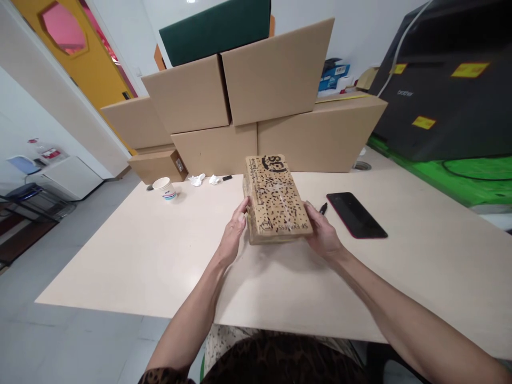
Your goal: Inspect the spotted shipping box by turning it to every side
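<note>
A brown cardboard box [278,200], printed with black logos and "SF EXPRESS" and covered in small black marks, is held between my two hands over the table. My left hand [233,233] is closed against its left side, the thumb at the edge. On the near right corner, my right hand [323,233] grips the box, with some fingers hidden beneath or behind it. Just beyond my right hand lies a black marker [324,208]. To the right of that rests a dark tablet or phone [356,214] with a red edge.
Large cardboard boxes [216,149] are stacked along the back of the pale table [132,261]. A paper cup [164,189], crumpled tissues [197,180] and a small black object [227,177] sit at the back left. A dark Brother machine [420,101] stands on a green surface at right.
</note>
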Tool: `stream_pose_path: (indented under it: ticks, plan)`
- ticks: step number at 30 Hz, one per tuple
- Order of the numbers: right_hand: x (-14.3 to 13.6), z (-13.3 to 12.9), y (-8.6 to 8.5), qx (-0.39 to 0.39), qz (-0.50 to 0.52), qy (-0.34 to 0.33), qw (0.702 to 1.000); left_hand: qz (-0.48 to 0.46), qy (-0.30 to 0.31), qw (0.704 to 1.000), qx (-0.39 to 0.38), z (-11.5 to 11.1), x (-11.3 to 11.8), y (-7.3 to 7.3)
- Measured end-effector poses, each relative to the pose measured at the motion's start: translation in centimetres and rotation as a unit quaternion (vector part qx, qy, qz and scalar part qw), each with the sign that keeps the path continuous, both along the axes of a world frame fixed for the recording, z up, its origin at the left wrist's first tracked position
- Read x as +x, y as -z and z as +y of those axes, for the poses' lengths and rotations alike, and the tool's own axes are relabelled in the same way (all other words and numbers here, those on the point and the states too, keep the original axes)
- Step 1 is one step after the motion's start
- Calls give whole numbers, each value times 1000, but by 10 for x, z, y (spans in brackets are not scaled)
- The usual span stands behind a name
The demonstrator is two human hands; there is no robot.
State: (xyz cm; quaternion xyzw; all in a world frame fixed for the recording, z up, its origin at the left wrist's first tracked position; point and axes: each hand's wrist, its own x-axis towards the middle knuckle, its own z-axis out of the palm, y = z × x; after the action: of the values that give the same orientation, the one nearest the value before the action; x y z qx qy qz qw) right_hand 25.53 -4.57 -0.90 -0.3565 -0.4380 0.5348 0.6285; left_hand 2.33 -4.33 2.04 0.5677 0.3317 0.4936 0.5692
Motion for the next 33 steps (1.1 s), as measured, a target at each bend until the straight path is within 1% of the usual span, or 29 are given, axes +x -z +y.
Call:
stream_pose_path:
  ticks: [3,4,6,8,10,12,14,16,19,21,23,27,30,31,33]
  plan:
    - [1,-3,-11,1,19,-6,1000,10,-18,994,104,0,-3,0]
    - [1,-3,-13,-1,24,-6,1000,-3,-20,992,126,0,-4,-1]
    - [3,-5,-17,-8,26,-3,1000,-34,-19,989,139,-2,-4,-3]
    - [5,-5,-18,-20,32,2,999,-60,-20,990,124,-4,-3,-7]
    - [7,-6,-17,-32,50,1,998,-80,-23,992,91,-5,-1,-10]
    - [7,-6,-16,-38,65,-3,997,-90,-27,994,57,-6,0,-10]
    - [6,-7,-15,-38,63,-7,997,-84,-31,995,38,-4,-1,-8]
    - [5,-8,-16,-33,53,-12,998,-70,-28,996,44,-3,-2,-6]
    - [3,-11,-18,-17,41,-9,999,-53,-9,994,90,-2,-7,-5]
    - [4,-12,-20,-9,35,-4,999,-48,0,991,128,-3,-11,-7]
    - [7,-13,-23,-15,24,-2,1000,-49,-2,987,150,-5,-13,-10]
    - [10,-15,-28,-33,12,-1,999,-94,-17,987,128,-7,-14,-16]
    - [9,-17,-32,-22,11,-17,1000,-133,-33,986,98,-6,-14,-15]
    - [8,-18,-33,-18,7,-22,1000,-128,-40,987,92,-5,-14,-14]
    - [6,-20,-33,-18,-3,-31,999,-77,-52,992,88,-4,-16,-13]
